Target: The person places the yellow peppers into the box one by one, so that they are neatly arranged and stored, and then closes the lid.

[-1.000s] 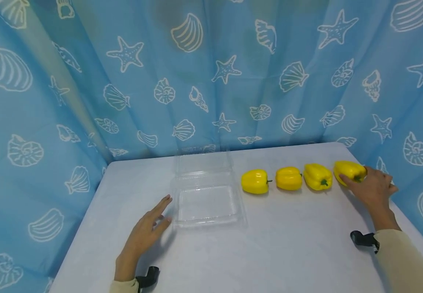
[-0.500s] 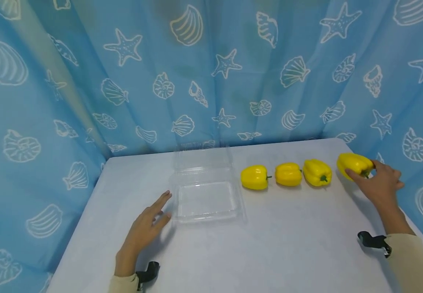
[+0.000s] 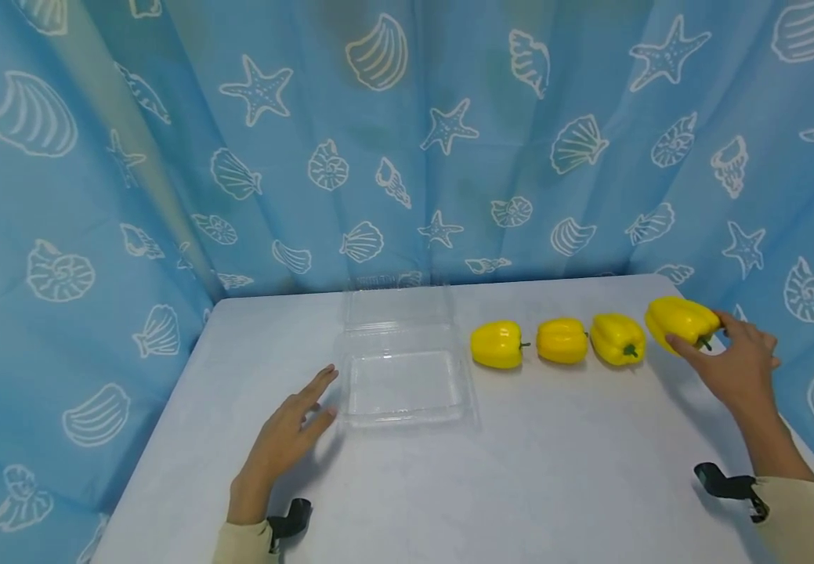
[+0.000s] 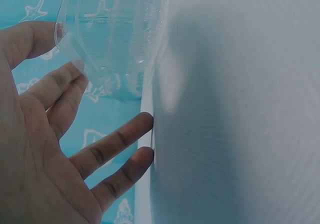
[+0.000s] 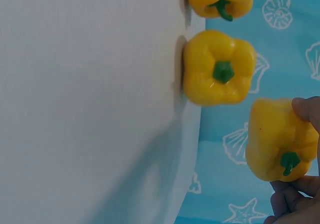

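At the table's right end my right hand (image 3: 736,362) grips a yellow bell pepper (image 3: 681,321) between thumb and fingers. In the right wrist view that pepper (image 5: 277,139) hangs off the tabletop, its green stem turned toward the camera. Three more yellow peppers lie in a row to its left: one close by (image 3: 618,339), a middle one (image 3: 562,341) and a far one (image 3: 497,345). A clear plastic clamshell box (image 3: 407,384) lies with its lid (image 3: 399,307) folded back. My left hand (image 3: 283,435) is at its left edge, fingers extended; in the left wrist view fingertips touch the box wall (image 4: 110,34).
A white-covered table (image 3: 519,478) carries everything. Behind it and along both sides hangs a blue curtain (image 3: 407,157) with white shells and starfish. Black wrist cameras sit on the left wrist (image 3: 290,518) and right wrist (image 3: 727,482).
My right hand has lifted the rightmost pepper off the table and shifted slightly right. The left hand stays beside the box. The head view has moved a little.
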### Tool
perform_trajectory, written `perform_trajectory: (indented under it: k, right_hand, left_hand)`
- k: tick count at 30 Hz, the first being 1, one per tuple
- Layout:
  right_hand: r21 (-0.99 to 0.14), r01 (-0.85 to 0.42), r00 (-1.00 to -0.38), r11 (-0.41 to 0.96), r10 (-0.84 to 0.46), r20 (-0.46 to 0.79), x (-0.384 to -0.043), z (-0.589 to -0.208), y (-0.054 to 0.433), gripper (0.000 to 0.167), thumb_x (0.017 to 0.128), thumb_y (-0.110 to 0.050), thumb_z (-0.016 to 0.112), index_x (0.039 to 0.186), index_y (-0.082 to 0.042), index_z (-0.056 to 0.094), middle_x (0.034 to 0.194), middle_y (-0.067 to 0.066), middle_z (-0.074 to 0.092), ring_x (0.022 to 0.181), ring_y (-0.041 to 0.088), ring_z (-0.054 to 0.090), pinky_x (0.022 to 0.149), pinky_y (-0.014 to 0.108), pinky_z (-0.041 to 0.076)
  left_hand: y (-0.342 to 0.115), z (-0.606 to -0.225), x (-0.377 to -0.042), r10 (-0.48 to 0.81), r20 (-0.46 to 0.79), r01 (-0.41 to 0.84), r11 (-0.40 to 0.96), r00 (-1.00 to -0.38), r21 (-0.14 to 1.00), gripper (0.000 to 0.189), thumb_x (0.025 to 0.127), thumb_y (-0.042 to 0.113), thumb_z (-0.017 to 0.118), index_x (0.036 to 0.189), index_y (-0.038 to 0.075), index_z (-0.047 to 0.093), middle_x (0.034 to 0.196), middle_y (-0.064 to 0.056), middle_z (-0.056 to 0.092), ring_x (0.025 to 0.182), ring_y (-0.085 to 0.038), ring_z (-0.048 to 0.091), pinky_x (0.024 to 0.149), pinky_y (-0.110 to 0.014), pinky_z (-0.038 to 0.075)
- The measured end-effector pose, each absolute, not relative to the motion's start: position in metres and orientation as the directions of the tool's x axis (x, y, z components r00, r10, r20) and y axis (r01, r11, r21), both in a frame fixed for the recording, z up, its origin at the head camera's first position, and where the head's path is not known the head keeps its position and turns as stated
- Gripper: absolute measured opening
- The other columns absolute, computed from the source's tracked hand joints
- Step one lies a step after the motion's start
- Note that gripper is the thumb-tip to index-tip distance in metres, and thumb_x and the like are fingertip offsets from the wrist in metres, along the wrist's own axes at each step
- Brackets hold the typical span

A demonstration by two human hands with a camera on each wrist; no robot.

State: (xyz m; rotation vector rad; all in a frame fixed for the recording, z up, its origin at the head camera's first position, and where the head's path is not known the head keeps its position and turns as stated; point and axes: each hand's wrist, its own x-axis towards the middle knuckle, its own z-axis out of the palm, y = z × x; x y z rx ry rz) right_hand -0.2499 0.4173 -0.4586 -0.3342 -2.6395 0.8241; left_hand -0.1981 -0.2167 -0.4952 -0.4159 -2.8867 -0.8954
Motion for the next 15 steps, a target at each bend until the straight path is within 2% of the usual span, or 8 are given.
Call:
perform_trajectory:
  k: [7, 13, 15]
  right_hand:
    - [-0.610, 0.100, -0.914, 0.786, 0.314, 0.256, -0.244, -0.454, 0.394, 0.091, 0.093, -0.045, 0.068, 0.154, 0.007, 0.025, 0.148, 0.039, 0.030, 0.131, 0.056, 0.019, 0.101, 0.079, 0.006]
    - [-0.631, 0.085, -0.912, 0.771, 0.315, 0.261, -0.243, -0.454, 0.380, 0.089, 0.092, -0.045, 0.069, 0.155, 0.003, 0.028, 0.148, 0.035, 0.033, 0.130, 0.053, 0.021, 0.098, 0.075, 0.019]
    - [-0.640, 0.084, -0.912, 0.764, 0.319, 0.260, -0.242, -0.454, 0.375, 0.089, 0.092, -0.045, 0.070, 0.155, 0.001, 0.028, 0.148, 0.035, 0.033, 0.133, 0.053, 0.020, 0.101, 0.074, 0.019]
  left_hand:
    - [-0.216, -0.495, -0.197, 0.222, 0.168, 0.278, 0.792, -0.960, 0.544, 0.056, 0.103, 0.038, 0.053, 0.156, 0.024, 0.039, 0.160, 0.006, 0.033, 0.110, -0.026, 0.061, 0.088, -0.054, 0.048]
    - [-0.217, -0.496, -0.197, 0.223, 0.187, 0.290, 0.792, -0.957, 0.537, 0.056, 0.103, 0.037, 0.054, 0.155, 0.024, 0.040, 0.160, 0.006, 0.034, 0.108, -0.026, 0.061, 0.088, -0.053, 0.049]
    - [-0.217, -0.497, -0.198, 0.224, 0.190, 0.292, 0.794, -0.956, 0.534, 0.056, 0.103, 0.038, 0.054, 0.156, 0.024, 0.039, 0.160, 0.007, 0.034, 0.108, -0.025, 0.062, 0.088, -0.053, 0.049]
